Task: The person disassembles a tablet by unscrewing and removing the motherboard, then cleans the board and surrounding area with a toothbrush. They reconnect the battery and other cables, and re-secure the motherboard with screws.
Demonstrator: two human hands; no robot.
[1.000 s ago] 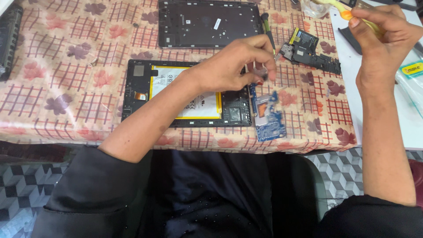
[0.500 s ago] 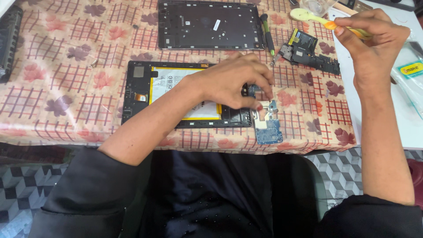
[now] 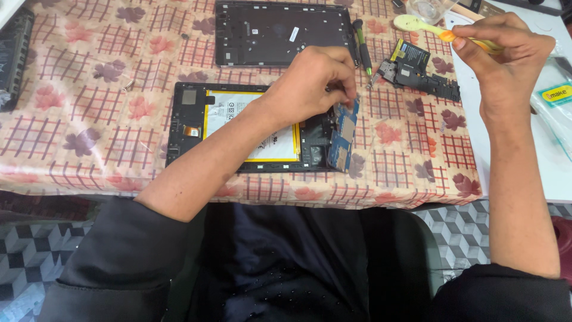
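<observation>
Holding the blue rectangular circuit board (image 3: 342, 135) by its top end, the left hand (image 3: 310, 80) had fingers pinched together on it, board tilted up on edge at the right end of the opened black tablet chassis (image 3: 179, 128). From my remote seat I couldn't tell whether the board's lower end was sitting in the chassis or just touching the rim.

Right hand (image 3: 503, 53) was up by the white work surface (image 3: 518, 161), well apart from the tablet, fingers closed around a slim orange-handled tool (image 3: 471, 40). Its tip lay near a pale yellow-green blob-shaped piece (image 3: 410, 24); I couldn't say if they touched.

Progress, as I judged it:
- Done: back cover off, the black rectangular back shell (image 3: 280, 33) lay face up above the chassis on the floral checked tablecloth (image 3: 77, 119); the black plastic inner frame piece (image 3: 423, 74) sat off to the right; the white battery with yellow border (image 3: 256, 128) was exposed.
- In hand: the board, apparently half out of, or half into, its bay.
- Left: battery in place, small orange flex by the chassis's left end untouched.

Green-handled screwdriver (image 3: 361, 45) lay just right of the back shell, unused. A loose small screw (image 3: 128, 86) sat on the cloth left of the chassis.
</observation>
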